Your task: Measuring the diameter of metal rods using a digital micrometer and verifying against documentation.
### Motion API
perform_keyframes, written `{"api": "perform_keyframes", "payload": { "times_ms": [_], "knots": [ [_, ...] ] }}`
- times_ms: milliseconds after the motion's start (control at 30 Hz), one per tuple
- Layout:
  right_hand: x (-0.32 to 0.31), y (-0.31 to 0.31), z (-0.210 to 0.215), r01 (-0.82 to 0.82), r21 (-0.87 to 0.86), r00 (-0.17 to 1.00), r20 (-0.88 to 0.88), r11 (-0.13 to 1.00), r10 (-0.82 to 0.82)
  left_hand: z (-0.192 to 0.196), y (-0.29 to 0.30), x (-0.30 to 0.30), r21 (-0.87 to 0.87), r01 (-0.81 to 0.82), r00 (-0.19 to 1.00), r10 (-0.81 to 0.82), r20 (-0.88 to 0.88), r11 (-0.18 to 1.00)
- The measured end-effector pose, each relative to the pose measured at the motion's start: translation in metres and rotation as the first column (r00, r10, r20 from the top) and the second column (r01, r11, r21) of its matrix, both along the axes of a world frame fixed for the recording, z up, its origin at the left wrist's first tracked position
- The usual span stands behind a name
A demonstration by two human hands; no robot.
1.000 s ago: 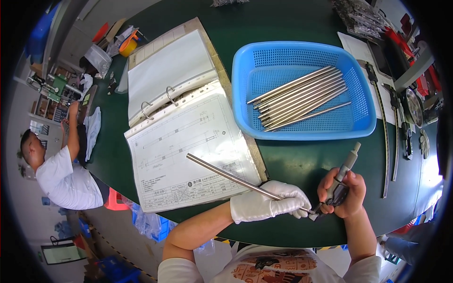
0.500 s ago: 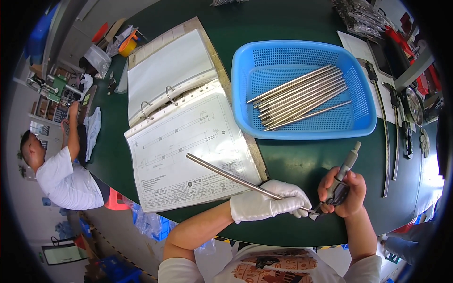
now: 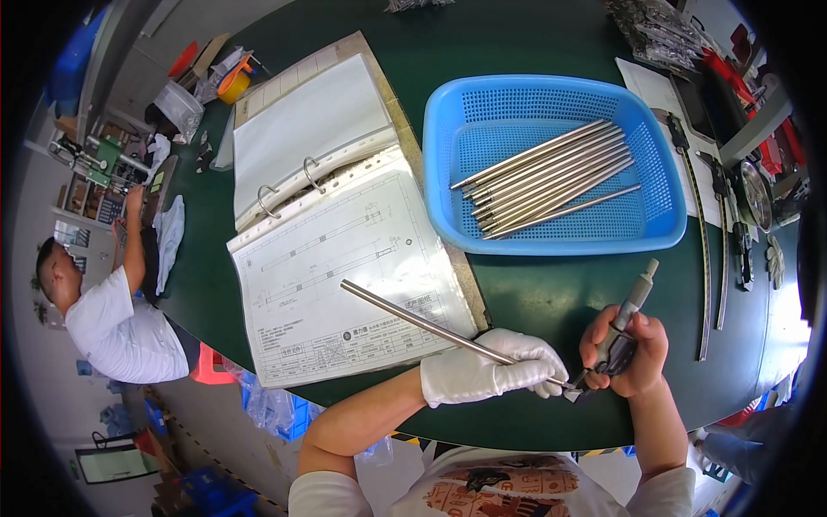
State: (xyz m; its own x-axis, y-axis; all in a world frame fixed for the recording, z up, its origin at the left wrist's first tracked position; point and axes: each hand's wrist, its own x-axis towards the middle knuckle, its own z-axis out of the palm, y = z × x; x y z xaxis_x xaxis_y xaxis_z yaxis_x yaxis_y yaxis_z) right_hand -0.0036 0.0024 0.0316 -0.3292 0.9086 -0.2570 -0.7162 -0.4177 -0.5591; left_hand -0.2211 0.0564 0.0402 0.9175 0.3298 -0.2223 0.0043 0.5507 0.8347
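Note:
My left hand, in a white glove, is closed round a metal rod near its right end. The rod slants up to the left, its far end over the open binder's drawing. My bare right hand grips a micrometer, its thimble pointing up and away from me. The micrometer's frame sits at the rod's right end, just beyond my gloved fingertips. Whether its jaws touch the rod is too small to tell. Beyond my hands, a blue perforated basket holds several similar rods.
An open ring binder with a technical drawing lies left on the green table. At the right are long calipers, a second caliper and a round metal dish. A co-worker sits at the far left.

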Motion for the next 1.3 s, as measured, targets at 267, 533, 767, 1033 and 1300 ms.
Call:
{"api": "perform_keyframes", "payload": {
  "times_ms": [267, 533, 767, 1033, 1300],
  "knots": [
    [0.0, -0.002, 0.003, 0.039, -0.03, 0.999, 0.014, 0.999, -0.038, 0.003, 0.003, 0.0, -0.006, 0.031, 0.999, -0.031, -0.031, 1.0],
    [0.0, 0.011, 0.008, -0.103, -0.045, 0.986, 0.129, 0.994, 0.108, 0.01, 0.007, -0.003, 0.037, -0.051, 0.985, 0.056, -0.163, 0.998],
    [-0.001, 0.005, 0.009, -0.104, -0.007, 0.974, 0.204, 0.995, 0.103, 0.005, 0.002, -0.001, 0.086, -0.07, 0.982, 0.083, -0.169, 0.994],
    [-0.004, 0.006, 0.01, -0.069, -0.028, 0.983, 0.17, 0.997, 0.073, 0.006, 0.0, -0.002, 0.096, -0.081, 0.983, 0.096, -0.159, 0.992],
    [-0.003, 0.005, 0.013, -0.082, -0.072, 0.988, 0.124, 0.994, 0.091, 0.006, 0.001, -0.005, 0.078, -0.102, 0.978, 0.114, -0.177, 0.992]
  ]
}}
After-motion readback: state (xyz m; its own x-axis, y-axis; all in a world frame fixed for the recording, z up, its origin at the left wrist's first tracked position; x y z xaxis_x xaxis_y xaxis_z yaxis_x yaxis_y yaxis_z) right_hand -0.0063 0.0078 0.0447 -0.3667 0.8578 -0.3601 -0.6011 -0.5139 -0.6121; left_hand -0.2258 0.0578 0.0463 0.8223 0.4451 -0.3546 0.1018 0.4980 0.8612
